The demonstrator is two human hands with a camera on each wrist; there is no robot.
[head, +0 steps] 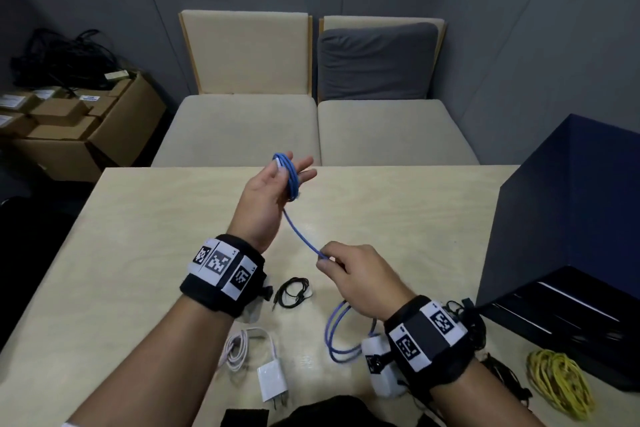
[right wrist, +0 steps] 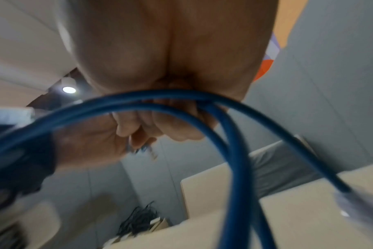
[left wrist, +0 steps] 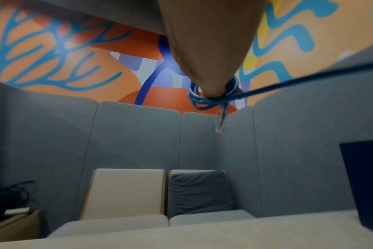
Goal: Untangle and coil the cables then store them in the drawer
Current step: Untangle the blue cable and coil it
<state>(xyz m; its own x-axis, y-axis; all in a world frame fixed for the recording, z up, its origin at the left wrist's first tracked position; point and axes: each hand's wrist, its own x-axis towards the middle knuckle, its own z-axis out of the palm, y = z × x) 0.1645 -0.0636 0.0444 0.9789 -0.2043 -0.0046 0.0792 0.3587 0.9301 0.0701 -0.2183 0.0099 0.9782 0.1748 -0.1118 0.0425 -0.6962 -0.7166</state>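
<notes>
Seen from the head camera, a person's left hand (head: 268, 189), fingers straight and slightly spread, carries turns of a blue network cable (head: 289, 177) above a pale table (head: 138, 253), while the right hand (head: 356, 270) pinches the taut strand. The left wrist view shows the coil around the fingers, its clear plug (left wrist: 220, 124) dangling. The right wrist view shows curled fingers (right wrist: 160, 124) gripping the cable.

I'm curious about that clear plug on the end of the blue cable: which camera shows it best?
The left wrist view: the clear plug hangs below the blue cable wound around the left hand, sharp against the grey wall. The head view hides it behind the fingers. The right wrist view shows it only small and blurred.
</notes>
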